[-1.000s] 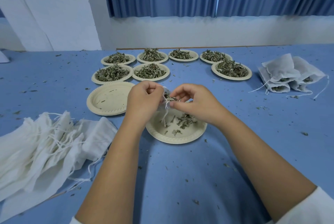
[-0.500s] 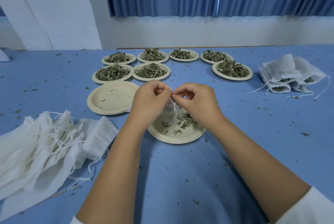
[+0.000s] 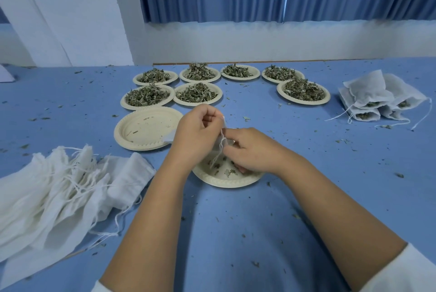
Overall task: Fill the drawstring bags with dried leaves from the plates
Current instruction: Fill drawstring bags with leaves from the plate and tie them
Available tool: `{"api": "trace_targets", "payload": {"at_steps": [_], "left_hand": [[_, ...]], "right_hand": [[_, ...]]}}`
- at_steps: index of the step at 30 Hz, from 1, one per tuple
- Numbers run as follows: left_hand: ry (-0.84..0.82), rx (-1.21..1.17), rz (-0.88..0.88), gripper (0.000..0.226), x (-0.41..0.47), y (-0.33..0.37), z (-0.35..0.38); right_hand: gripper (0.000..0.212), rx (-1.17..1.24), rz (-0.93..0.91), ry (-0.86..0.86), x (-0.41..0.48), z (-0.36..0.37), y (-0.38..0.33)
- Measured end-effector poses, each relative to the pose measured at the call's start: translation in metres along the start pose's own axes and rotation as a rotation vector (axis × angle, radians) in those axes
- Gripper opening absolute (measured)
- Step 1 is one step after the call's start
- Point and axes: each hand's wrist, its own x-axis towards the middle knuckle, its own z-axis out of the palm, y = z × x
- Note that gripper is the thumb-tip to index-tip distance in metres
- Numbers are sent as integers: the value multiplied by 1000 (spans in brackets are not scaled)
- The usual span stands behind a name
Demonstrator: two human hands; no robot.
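Now left hand [image 3: 197, 128] clamped on drawstring bag [image 3: 224, 142] mouth, just above near plate [image 3: 226, 182]; right hand [image 3: 251, 150] curled down onto few dried leaves [image 3: 230, 172] there, pinch hidden, cannot tell. Risk: mouth could sag in one-handed hold, leaves spill beside plate; dangling string [image 3: 218, 152] could snag

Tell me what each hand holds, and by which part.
Left hand grips the drawstring bag by its mouth, cords dangling. Right hand curls against the bag over the near plate; whether it holds anything cannot be told.
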Motion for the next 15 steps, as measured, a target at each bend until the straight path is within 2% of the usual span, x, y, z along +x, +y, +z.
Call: {"api": "trace_targets", "payload": {"at_steps": [4,7,10,15], "left_hand": [[95,-65,-53,18,4,-2,-4],[147,-28,-53,17,5,-4,-6],[145,-44,-74,16,5,-4,-6],[61,-125,-93,17,3,-1,-6]], "right_hand": [[34,14,-64,235,0,-4,-1],[28,8,-53,350,-1,-11,2],[29,-60,-10,333,0,-12,5],[32,-83,-14,195,0,-4,4]]}}
